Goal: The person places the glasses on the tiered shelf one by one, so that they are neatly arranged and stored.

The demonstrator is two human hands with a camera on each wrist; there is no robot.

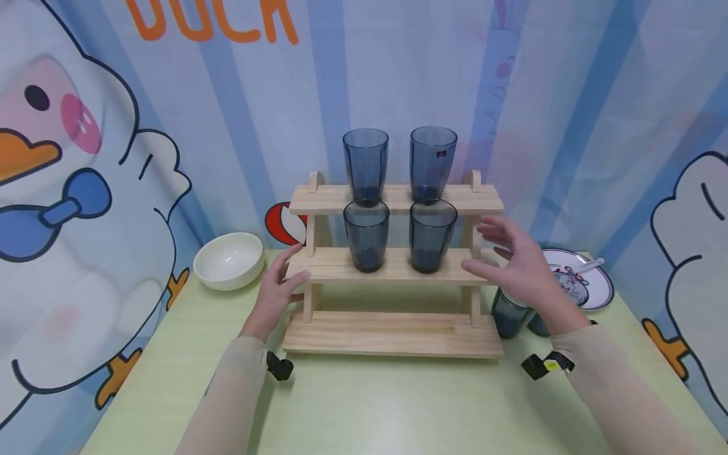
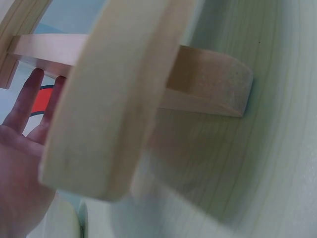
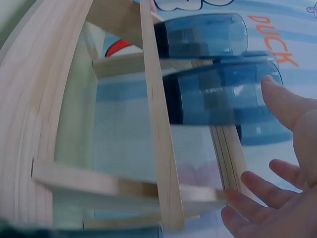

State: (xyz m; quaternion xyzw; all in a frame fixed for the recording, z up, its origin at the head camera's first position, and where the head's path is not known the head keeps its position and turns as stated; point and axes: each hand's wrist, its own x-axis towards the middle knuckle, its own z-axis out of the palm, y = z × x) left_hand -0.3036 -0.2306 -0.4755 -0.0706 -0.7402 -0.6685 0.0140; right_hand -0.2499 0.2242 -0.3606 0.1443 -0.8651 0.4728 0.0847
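Observation:
A three-tier wooden shelf stand [image 1: 392, 333] stands on the table. On its middle and top tiers are several blue-grey tinted glasses, among them a front left glass [image 1: 366, 237] and a front right glass [image 1: 433, 237]. At the stand's left end is my left hand [image 1: 277, 294], thumb by the middle board and fingers extended past its end; the left wrist view shows those fingers [image 2: 25, 101] fairly straight, partly hidden by a board. My right hand [image 1: 514, 265], fingers spread, hovers by the right end of the middle tier with nothing in its grasp.
A white bowl [image 1: 229, 261] sits left of the stand. To the right, partly behind my right arm, are a tinted glass [image 1: 510, 314], another dark item and a patterned plate [image 1: 600, 287] with a white spoon [image 1: 590, 265]. A duck-print curtain [image 1: 256, 114] hangs behind.

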